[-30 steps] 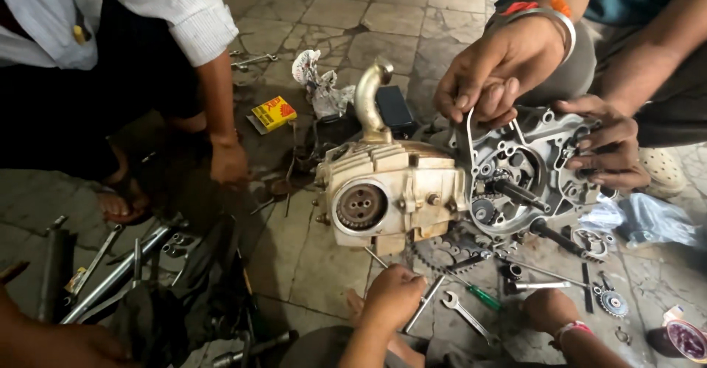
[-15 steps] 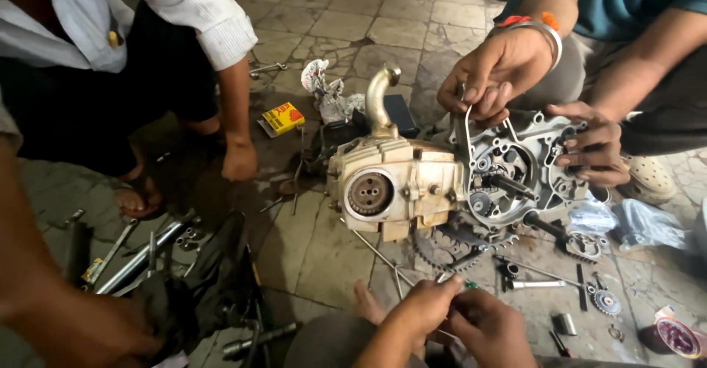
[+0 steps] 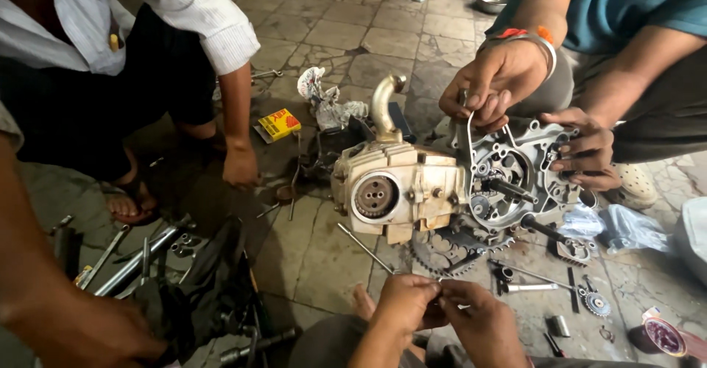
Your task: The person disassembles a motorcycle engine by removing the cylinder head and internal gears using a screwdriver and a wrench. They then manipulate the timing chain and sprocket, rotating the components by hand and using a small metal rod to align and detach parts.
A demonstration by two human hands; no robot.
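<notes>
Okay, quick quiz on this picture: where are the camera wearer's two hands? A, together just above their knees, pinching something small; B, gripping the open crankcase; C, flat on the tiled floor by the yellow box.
A: the left hand and right hand meet low in the frame, away from the engine.

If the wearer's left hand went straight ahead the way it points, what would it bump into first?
Probably the thin metal rod on the floor just beyond the left hand, then the engine block. Depth is hard to judge.
</notes>
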